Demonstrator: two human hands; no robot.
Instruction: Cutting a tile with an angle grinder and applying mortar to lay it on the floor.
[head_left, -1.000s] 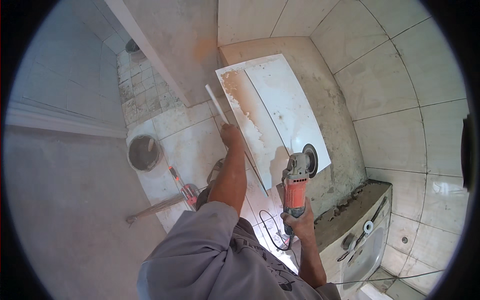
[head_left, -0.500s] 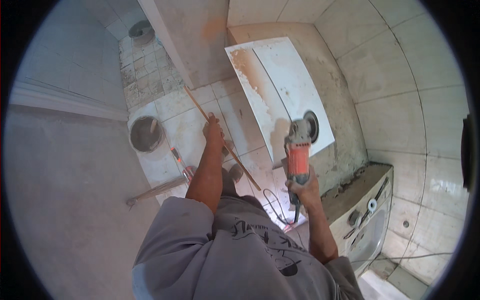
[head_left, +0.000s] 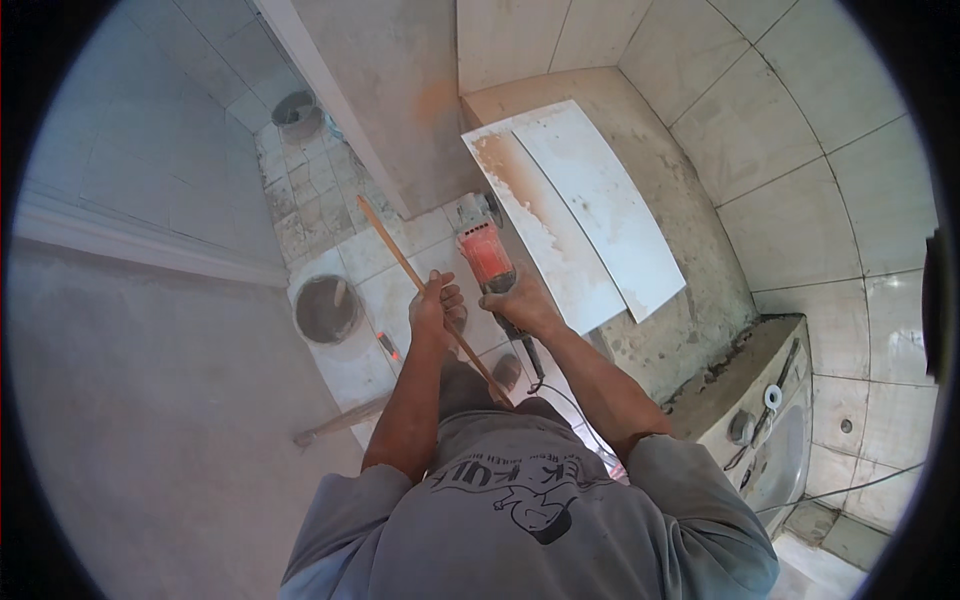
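My left hand (head_left: 435, 305) holds a long, thin light-brown strip (head_left: 388, 238) that runs diagonally in front of my body, its fingers curled loosely around it. My right hand (head_left: 521, 298) is closed on the handle of a red and grey angle grinder (head_left: 486, 252), whose grey head and disc point away from me, just left of the white panels. Two overlapping white panels (head_left: 600, 200), one stained brown along its surface, lie on a rough concrete ledge (head_left: 690, 230) to the right of the grinder. A dark cord hangs from the grinder's end.
A bucket (head_left: 325, 310) with grey contents and an orange-handled tool (head_left: 388, 345) sit on the tiled floor at left. Another bucket (head_left: 295, 108) stands through the doorway. A sink (head_left: 785, 450) with loose fittings is at lower right. Tiled walls (head_left: 770, 140) and a plastered partition surround me.
The grinder and my right hand have swung left and forward, off the panels, closer to my left hand. The strip, earlier whitish from above, now shows brown. My view has shifted slightly.
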